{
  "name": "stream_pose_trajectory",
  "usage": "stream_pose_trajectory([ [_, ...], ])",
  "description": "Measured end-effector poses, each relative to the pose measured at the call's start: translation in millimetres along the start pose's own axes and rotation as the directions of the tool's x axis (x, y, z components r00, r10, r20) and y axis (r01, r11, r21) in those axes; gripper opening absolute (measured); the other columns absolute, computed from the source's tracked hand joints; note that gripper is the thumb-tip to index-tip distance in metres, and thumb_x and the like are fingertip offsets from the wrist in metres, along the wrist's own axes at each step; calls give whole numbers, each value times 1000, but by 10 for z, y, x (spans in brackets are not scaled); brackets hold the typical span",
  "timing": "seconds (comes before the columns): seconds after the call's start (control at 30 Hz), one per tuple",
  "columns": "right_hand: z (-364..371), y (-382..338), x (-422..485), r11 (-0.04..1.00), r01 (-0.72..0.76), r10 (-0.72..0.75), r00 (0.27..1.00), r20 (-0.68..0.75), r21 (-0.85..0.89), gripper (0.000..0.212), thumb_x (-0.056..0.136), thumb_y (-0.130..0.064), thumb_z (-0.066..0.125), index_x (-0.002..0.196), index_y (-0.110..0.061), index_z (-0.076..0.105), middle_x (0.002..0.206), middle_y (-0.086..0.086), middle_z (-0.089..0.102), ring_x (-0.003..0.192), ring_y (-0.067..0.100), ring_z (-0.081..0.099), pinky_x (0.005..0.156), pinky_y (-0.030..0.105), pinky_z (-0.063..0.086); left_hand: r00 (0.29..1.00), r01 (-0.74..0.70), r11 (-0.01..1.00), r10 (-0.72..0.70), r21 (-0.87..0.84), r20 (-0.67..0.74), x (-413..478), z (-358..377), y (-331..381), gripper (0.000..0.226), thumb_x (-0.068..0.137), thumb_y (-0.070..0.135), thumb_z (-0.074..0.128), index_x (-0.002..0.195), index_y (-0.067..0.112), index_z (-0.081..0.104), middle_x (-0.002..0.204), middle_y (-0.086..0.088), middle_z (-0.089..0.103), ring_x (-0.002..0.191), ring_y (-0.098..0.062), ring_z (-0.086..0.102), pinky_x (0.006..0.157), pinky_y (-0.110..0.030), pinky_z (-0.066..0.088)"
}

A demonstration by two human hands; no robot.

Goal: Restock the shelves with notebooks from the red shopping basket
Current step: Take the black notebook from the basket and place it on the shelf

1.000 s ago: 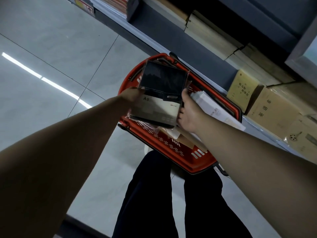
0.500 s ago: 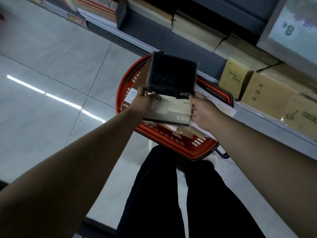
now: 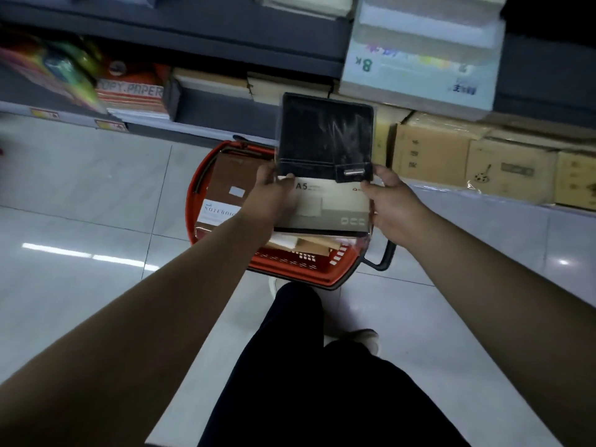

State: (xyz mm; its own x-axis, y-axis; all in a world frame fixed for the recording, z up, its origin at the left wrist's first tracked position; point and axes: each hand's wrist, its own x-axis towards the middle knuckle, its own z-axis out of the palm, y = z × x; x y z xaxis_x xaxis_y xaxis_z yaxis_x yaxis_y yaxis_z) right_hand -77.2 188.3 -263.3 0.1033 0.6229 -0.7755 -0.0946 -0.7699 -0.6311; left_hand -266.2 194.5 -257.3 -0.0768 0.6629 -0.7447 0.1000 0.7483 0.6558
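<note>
A black wrapped A5 notebook [image 3: 325, 140] with a grey-beige paper band is held up over the red shopping basket [image 3: 290, 272]. My left hand [image 3: 274, 195] grips its left edge and my right hand [image 3: 393, 204] grips its right edge. The basket stands on the floor below, holding a brown notebook [image 3: 232, 185] with a white label and several other notebooks partly hidden under the held one. Behind it runs the low shelf [image 3: 200, 127].
The bottom shelf carries copy paper packs [image 3: 132, 98], stacks of kraft notebooks [image 3: 432, 153] and a large 8K paper pack [image 3: 419, 69]. A black basket handle [image 3: 383, 256] sticks out at the right. My dark trouser legs [image 3: 306, 366] and tiled floor fill the foreground.
The notebook has risen higher above the basket, held in both hands. The view has swung up toward the shelves, and the white notebook at the right of the basket is out of sight.
</note>
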Motion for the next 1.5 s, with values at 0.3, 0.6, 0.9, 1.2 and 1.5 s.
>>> stream_pose_trajectory([
  [0.3,-1000,-195,-909,992,120,-115,985,-127,27,35,99,-8,49,127,-30,48,97,-5,67,82,15,64,77,38,55,994,-84,996,85,-25,65,-880,851,341,26,100,18,51,124,29,51,117,-2,66,111,-25,61,100,-53,49],
  [0.6,-1916,-268,-1927,968,206,-177,966,-188,145,34,98,-7,53,127,-25,51,94,-1,67,76,14,64,64,30,53,979,-108,993,116,-52,170,-1932,1534,587,28,102,17,49,128,27,47,116,-4,66,106,-25,63,86,-45,55],
  [0.9,-2720,-244,-2779,953,265,-221,940,-258,147,35,99,-8,49,130,-25,51,106,2,69,88,18,65,83,41,56,939,-153,987,159,-44,305,-2878,2132,739,36,103,16,46,138,25,45,120,-3,67,105,-23,65,73,-36,55],
  [1.2,-3301,-338,-3450,929,324,-265,920,-289,180,36,100,-6,47,131,-23,51,104,6,69,87,20,64,71,33,55,920,-195,980,196,-39,340,-3547,2619,942,32,103,12,45,133,22,50,117,-5,68,100,-22,66,78,-36,56],
  [1.5,-3721,-573,-3585,895,378,-276,888,-368,239,32,100,-7,47,125,-26,52,110,4,68,87,18,64,68,32,54,876,-256,966,242,-22,418,-3713,3041,1339,23,103,14,46,121,26,51,115,-2,69,101,-22,66,73,-35,56],
])
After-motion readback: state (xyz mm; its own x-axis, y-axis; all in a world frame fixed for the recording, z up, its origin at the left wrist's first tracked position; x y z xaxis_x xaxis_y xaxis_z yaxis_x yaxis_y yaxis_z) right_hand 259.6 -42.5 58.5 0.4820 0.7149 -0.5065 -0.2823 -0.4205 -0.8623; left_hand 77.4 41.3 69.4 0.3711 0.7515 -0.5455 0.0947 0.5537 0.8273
